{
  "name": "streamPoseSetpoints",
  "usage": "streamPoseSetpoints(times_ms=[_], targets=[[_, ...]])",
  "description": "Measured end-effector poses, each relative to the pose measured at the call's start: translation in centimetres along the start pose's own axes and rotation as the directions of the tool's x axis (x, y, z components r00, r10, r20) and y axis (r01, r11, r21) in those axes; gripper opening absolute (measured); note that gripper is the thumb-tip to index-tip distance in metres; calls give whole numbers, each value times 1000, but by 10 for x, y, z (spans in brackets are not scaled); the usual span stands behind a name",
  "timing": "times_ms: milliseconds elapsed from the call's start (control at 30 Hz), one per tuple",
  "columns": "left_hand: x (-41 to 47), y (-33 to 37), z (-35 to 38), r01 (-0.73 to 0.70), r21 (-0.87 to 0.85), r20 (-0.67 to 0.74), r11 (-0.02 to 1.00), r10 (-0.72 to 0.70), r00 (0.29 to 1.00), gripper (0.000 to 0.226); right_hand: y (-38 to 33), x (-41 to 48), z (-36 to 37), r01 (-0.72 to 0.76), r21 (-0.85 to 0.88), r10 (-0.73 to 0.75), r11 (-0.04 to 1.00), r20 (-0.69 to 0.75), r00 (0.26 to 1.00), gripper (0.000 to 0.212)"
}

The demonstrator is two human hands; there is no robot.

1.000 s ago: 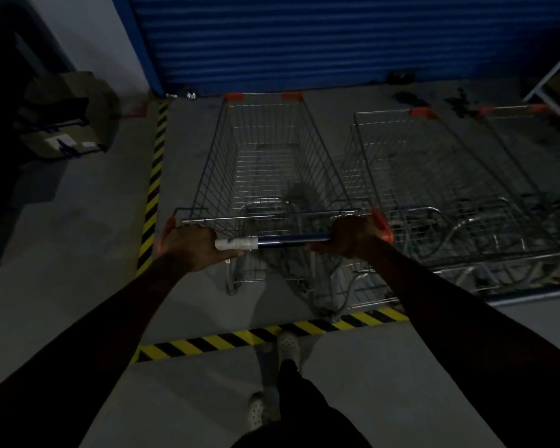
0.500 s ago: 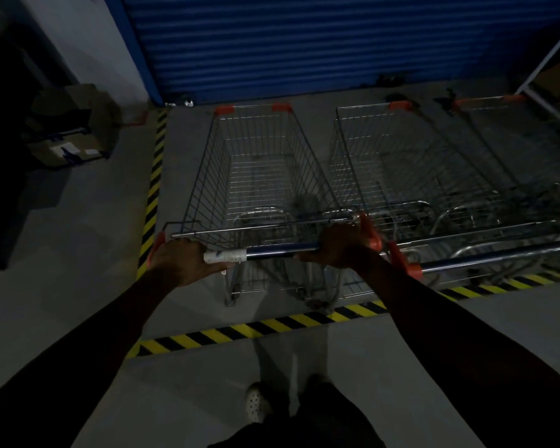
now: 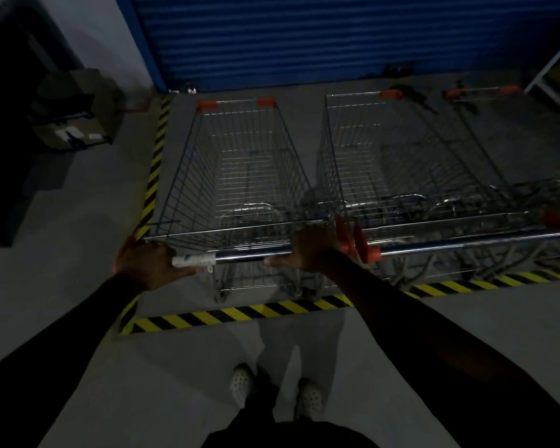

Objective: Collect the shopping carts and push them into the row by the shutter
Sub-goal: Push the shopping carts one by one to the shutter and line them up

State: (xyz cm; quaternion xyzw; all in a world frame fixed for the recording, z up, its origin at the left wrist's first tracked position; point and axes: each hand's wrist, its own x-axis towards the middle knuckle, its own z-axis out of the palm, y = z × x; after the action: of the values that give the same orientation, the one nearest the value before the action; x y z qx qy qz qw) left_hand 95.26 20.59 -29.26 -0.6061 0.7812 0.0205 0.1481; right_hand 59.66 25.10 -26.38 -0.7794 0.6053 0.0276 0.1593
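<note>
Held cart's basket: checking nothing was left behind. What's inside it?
The basket looks empty: only wire mesh shows. Its near corners, behind the left hand and right hand on the handle, are covered.

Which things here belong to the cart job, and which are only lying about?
Job: held cart, handle, left hand, right hand, neighbouring cart, blue shutter.
Lying about: cardboard boxes, dark debris by the shutter.
</note>
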Motion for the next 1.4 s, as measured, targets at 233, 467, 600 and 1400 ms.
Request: streamPoseSetpoints(times_ms=[233, 467, 600, 1400], targets=[[-19, 4, 11, -4, -8, -97, 1000, 3, 995, 110, 2, -5, 13, 29, -35, -30, 999, -35, 999, 70], [-33, 13, 2, 25, -88, -26, 996, -28, 999, 101, 7, -4, 21, -14, -114, 16, 993, 25, 1000, 82], [-38, 14, 4, 40, -68, -40, 997, -42, 998, 103, 6, -9, 21, -13, -94, 17, 995, 35, 999, 87], [-36, 12, 4, 27, 22, -18, 999, -26, 999, 97, 4, -15, 21, 0, -15, -1, 1000, -17, 1000, 79]])
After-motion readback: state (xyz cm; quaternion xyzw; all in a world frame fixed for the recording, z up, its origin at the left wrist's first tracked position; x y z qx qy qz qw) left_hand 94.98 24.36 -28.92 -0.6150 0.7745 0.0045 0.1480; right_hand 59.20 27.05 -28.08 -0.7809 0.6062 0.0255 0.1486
